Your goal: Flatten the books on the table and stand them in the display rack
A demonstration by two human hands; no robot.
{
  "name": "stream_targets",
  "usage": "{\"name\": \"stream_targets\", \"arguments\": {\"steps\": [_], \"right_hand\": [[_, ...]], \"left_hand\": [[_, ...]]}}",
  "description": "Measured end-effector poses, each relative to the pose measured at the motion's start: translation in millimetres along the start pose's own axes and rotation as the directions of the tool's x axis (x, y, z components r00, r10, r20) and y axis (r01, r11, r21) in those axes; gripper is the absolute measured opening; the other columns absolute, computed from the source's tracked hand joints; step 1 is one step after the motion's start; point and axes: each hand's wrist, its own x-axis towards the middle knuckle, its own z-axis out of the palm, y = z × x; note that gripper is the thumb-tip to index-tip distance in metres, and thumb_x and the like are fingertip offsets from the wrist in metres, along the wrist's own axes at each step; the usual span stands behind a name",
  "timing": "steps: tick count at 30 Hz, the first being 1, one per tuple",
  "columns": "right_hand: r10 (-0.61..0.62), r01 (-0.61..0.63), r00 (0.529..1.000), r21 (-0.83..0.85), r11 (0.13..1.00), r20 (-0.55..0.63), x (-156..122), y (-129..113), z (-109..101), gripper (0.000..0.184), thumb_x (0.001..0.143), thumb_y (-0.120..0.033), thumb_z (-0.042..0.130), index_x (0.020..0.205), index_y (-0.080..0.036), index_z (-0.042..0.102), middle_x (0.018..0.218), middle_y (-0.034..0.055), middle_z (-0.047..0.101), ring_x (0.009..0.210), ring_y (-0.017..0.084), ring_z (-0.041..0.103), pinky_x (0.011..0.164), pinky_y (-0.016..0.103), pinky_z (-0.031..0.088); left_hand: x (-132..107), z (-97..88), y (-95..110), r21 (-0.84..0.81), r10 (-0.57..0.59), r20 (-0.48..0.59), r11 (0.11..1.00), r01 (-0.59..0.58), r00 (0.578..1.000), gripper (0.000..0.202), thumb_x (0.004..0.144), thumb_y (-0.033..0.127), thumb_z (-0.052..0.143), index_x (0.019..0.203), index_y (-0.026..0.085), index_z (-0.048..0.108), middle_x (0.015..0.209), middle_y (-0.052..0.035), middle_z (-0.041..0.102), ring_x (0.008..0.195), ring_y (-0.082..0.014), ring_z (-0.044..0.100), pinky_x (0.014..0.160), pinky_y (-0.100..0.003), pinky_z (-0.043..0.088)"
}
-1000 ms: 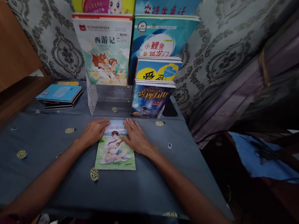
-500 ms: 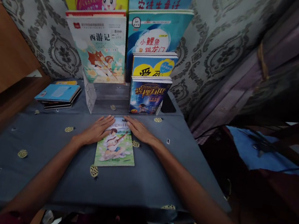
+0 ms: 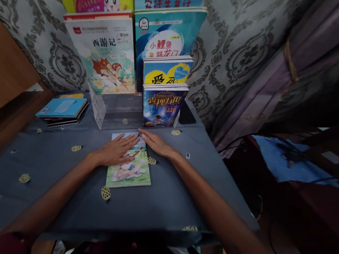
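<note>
A thin green-and-white picture book (image 3: pixel 131 174) lies flat on the cloth-covered table, its cover up. My left hand (image 3: pixel 118 149) rests flat across the upper left and middle of the cover, fingers stretched out and hiding much of the drawing. At the book's top right corner lies my right hand (image 3: pixel 155 143), its fingers extended onto the upper edge. Just behind stands a clear acrylic book stand (image 3: pixel 117 113) with books in tiers. Its front right tier holds a dark blue book (image 3: pixel 162 106), and a white book titled 西游记 (image 3: pixel 105 54) leans at the left.
A small stack of books (image 3: pixel 63 109) with a blue one near the top sits at the table's left. A black phone-like slab (image 3: pixel 187 115) lies behind the stand's right side. The blue tablecloth (image 3: pixel 57 186) has pineapple prints. A tied curtain (image 3: pixel 262 86) hangs at the right.
My left hand has slid right, from the book's left edge onto the middle of its cover. My right hand stays at the top right corner. The view has shifted slightly.
</note>
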Motion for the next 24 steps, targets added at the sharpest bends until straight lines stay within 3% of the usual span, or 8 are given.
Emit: {"name": "stream_targets", "arguments": {"steps": [9, 24], "right_hand": [[-0.036, 0.036, 0.999, -0.013, 0.999, 0.0, -2, -3, 0, 0.072, 0.098, -0.068, 0.028, 0.147, -0.02, 0.049, 0.153, 0.0093, 0.049, 0.142, 0.027, 0.045, 0.121, 0.049, 0.031], [-0.028, 0.03, 0.999, -0.08, 0.996, 0.023, -3, -4, 3, 0.066, 0.101, -0.063, 0.028, 0.147, -0.021, 0.048, 0.153, 0.0081, 0.049, 0.145, 0.025, 0.04, 0.121, 0.048, 0.029]], "left_hand": [[13, 1.2, 22, 0.024, 0.113, 0.025, 0.993, -0.114, 0.993, 0.078, 0.101, 0.065, 0.023, 0.16, 0.016, 0.012, 0.165, -0.0157, 0.017, 0.155, -0.0241, 0.013, 0.124, -0.046, 0.005], [-3, -0.4, 75, -0.092, 0.263, 0.059, 0.962, -0.257, 0.963, 0.076, 0.101, 0.063, 0.03, 0.161, 0.021, 0.008, 0.165, -0.0109, 0.02, 0.154, -0.0231, 0.016, 0.125, -0.046, -0.001]]}}
